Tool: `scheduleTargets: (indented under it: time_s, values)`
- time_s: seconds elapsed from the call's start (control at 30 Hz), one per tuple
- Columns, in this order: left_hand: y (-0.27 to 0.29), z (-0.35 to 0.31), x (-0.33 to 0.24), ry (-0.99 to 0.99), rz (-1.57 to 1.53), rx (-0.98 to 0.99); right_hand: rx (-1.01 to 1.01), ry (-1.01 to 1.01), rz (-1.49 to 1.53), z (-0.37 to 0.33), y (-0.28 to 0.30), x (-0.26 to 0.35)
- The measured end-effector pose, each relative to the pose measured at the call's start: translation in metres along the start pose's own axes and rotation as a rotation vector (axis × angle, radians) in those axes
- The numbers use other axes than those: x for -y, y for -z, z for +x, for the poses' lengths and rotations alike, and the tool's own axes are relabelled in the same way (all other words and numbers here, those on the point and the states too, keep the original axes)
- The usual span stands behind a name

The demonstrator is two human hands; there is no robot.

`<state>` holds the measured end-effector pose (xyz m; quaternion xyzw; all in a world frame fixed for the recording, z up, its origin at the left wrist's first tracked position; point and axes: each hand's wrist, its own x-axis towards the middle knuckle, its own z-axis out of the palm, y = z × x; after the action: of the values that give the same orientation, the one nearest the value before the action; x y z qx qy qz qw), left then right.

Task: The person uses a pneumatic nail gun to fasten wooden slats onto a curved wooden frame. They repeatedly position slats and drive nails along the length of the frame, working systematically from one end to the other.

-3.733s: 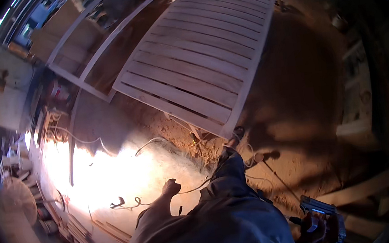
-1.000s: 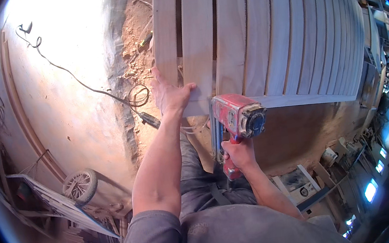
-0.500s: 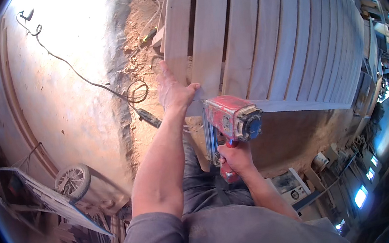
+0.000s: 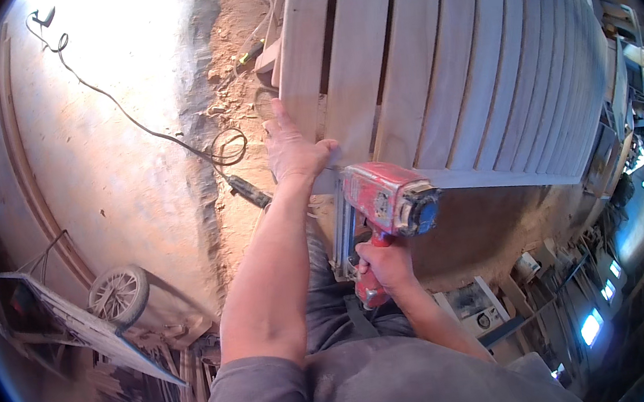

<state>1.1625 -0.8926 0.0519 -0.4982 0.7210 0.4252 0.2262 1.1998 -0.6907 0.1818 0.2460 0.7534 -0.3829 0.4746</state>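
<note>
A slatted wooden panel [image 4: 422,70] of pale boards fills the upper middle and right. My left hand [image 4: 294,150] rests at the near left corner of its outermost slat, fingers stretched along the left edge and thumb spread over the wood. In my right hand [image 4: 387,263] is the handle of a worn red nail gun [image 4: 385,194] with a blue-centred cap. My fingers are closed round the handle. The gun's front end meets the near rail of the panel, close to my left thumb; its exact contact point is hidden.
Left of the panel, a dark cable [image 4: 125,112] with a connector [image 4: 248,191] lies on the dusty floor. A spoked wheel [image 4: 118,297] and a tilted board [image 4: 86,323] are at lower left. Wood scraps and a box-like unit [image 4: 473,309] lie at lower right.
The panel and cable appear shifted slightly in view. The nail gun's lower end has swung a little to the left. My left hand keeps its place on the slat.
</note>
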Motion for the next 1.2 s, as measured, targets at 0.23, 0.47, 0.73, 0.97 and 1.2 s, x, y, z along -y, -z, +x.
scheduleTargets:
  time_s: [0.23, 0.47, 0.73, 0.97, 1.2]
  values:
    - [-0.009, 0.006, 0.010, -0.062, 0.039, -0.113, -0.035, 0.051, -0.017, -0.008, 0.022, -0.004]
    - [-0.009, -0.004, -0.006, -0.074, 0.038, -0.089, -0.153, 0.050, 0.302, -0.012, 0.083, -0.015]
    - [-0.067, -0.026, -0.080, -0.187, 0.325, -0.142, -0.162, -0.015, 0.554, 0.001, 0.121, -0.033]
    - [-0.088, -0.020, -0.080, -0.167, 0.440, -0.102, -0.078, -0.016, 0.741, 0.026, 0.139, -0.053]
    - [-0.094, -0.012, -0.069, -0.246, 0.402, -0.133, -0.016, 0.014, 0.788, 0.032, 0.156, -0.047]
